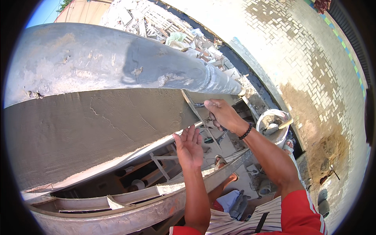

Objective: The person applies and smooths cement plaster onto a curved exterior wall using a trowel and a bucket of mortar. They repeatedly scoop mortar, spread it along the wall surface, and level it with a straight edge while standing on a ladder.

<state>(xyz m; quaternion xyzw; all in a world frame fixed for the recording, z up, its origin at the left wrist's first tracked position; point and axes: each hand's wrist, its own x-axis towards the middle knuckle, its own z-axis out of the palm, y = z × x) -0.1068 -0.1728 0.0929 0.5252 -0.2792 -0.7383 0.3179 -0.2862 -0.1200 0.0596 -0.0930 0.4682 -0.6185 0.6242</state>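
My right hand (225,115) grips the handle of a plastering trowel (192,102). The long, narrow blade appears nearly edge-on and lies against the right end of a wet grey plaster band (98,125). Below the blade, my left hand (190,147) is open, palm up and empty, with its fingertips close to the band's lower edge. A fine crack-like ridge runs across the smoothed plaster. Directly above the band is a thick, rounded grey moulding (117,58) with rough, pitted patches. My right fingers partly cover the trowel's handle.
A white bucket (274,113) holding mortar and a tool stands at right. Below my hands, a curved metal beam (117,219) crosses above a lower level with sandalled feet (220,160). Rubble and pallets (164,23) lie beyond the moulding. Sand (325,152) covers part of the paving.
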